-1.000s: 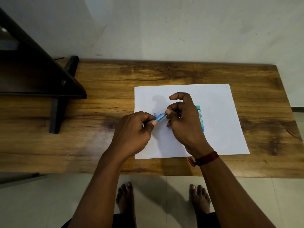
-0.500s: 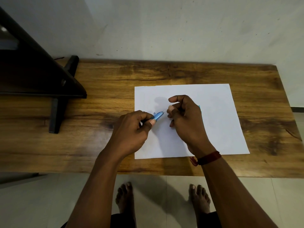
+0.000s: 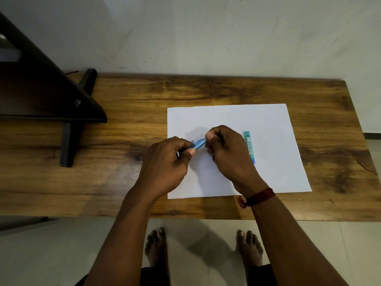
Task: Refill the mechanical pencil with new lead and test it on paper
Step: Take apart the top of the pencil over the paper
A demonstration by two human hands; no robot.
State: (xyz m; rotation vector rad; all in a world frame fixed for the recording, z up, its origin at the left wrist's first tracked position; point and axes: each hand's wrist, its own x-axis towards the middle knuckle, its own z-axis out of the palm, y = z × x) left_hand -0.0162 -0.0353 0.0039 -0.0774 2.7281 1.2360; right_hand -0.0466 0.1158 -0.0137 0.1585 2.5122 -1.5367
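Note:
A blue mechanical pencil point(image 3: 198, 144) is gripped in my left hand point(image 3: 168, 164), its upper end pointing right and up. My right hand point(image 3: 227, 153) has its thumb and fingertips pinched at that end of the pencil; what they pinch is too small to see. Both hands hover over the left half of a white sheet of paper point(image 3: 274, 162) on the wooden table point(image 3: 226, 91). A teal lead case point(image 3: 249, 145) lies on the paper just right of my right hand, partly hidden by it.
A dark wooden stand point(image 3: 68, 112) with a slanted top occupies the table's left end. A wall runs along the table's far edge. My bare feet point(image 3: 156, 246) stand on the tiled floor below the near edge.
My right hand drew slightly away from the pencil end half a second ago and has come back to touch it. The left hand has stayed nearly still.

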